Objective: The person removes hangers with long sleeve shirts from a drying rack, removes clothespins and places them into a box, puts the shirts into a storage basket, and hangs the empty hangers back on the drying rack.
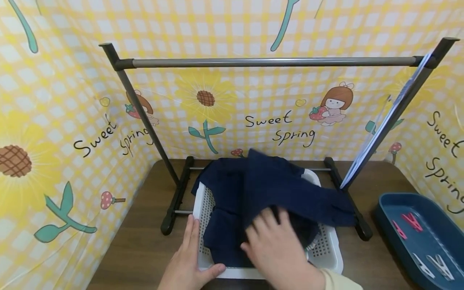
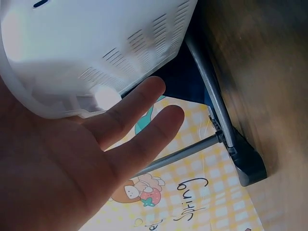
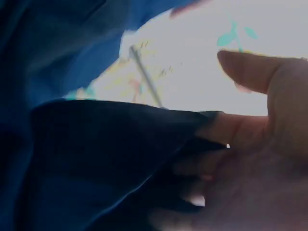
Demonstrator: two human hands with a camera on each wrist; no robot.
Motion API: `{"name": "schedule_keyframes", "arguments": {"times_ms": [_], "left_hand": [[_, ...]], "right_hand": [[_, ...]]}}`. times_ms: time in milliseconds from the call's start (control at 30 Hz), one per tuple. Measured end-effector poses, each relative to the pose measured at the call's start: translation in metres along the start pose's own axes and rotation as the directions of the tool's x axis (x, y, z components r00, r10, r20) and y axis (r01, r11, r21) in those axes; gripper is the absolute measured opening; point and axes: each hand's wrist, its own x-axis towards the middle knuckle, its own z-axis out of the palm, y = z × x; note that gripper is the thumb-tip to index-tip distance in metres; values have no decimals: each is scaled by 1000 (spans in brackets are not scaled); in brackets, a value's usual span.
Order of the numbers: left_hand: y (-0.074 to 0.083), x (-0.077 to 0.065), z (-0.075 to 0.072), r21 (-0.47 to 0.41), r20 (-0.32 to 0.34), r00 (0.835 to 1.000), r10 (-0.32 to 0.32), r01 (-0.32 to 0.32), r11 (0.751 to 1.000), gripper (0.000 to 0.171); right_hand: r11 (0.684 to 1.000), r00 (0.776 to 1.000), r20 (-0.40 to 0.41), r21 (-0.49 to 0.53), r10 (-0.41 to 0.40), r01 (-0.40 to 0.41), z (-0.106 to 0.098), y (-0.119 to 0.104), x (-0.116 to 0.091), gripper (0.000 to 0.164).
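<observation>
A white basket with perforated walls stands on the table and holds a heap of dark navy cloth garments. Part of the cloth drapes over its back and right rims. My left hand rests against the basket's front left corner, fingers straight along the outside and thumb at the front rim; the left wrist view shows those fingers extended. Over the basket, my right hand touches a raised, blurred flap of the navy cloth. In the right wrist view its thumb stands apart and its fingers lie against the cloth.
Behind and around the basket stands a dark metal rack with a horizontal bar. White and bluish hangers hang at its right end. To the right, a blue tray holds pink and white clothes pegs. Yellow checked cloth forms the backdrop.
</observation>
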Motion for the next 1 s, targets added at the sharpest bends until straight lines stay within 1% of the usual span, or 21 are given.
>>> {"name": "schedule_keyframes", "arguments": {"times_ms": [67,100,167,233,333,467,533,667,767,833,867,900,933,967,1000], "left_hand": [[-1,0,1,4,-5,1000,3,-3,1000,123],[-2,-1,2,7,-15,1000,11,-11,1000,123],[-4,-1,3,15,-37,999,27,-27,1000,122],[-6,-2,5,28,-72,996,54,-52,998,121],[-8,-2,6,33,-102,991,85,-82,996,120],[-9,-2,4,21,-93,990,107,-105,994,121],[-8,-1,3,7,-80,992,99,-98,995,123],[-8,1,-1,-41,-39,998,57,-58,997,121],[-7,2,0,-54,-16,999,43,-44,998,119],[-6,1,1,-47,-17,998,54,-55,997,120],[-6,1,1,-46,-13,998,54,-54,997,122],[-6,0,1,-35,-19,998,61,-62,997,124],[-6,0,2,-30,-24,997,70,-71,997,122],[-6,0,2,-25,-32,997,76,-77,997,123],[-6,-1,2,-13,-47,995,88,-88,996,124]], "right_hand": [[996,994,69,-16,-88,89,6,-12,4,43],[991,988,85,-15,-133,134,9,-17,6,47],[977,974,93,-22,-209,212,15,-25,12,50],[964,960,84,-12,-265,267,18,-31,19,50],[950,948,55,12,-313,313,20,-36,31,44],[939,937,55,36,-344,343,24,-44,42,39],[931,928,77,25,-364,363,26,-49,46,38],[907,901,119,-11,-418,422,34,-55,53,38],[903,887,174,53,-428,426,36,-55,53,38],[907,880,221,141,-420,398,33,-53,51,39],[903,876,233,190,-423,386,30,-51,49,38],[896,873,233,235,-429,377,26,-50,48,35],[884,869,232,291,-437,366,20,-47,48,30],[865,870,212,353,-445,357,15,-45,48,24],[850,876,180,389,-448,355,9,-41,48,20]]}}
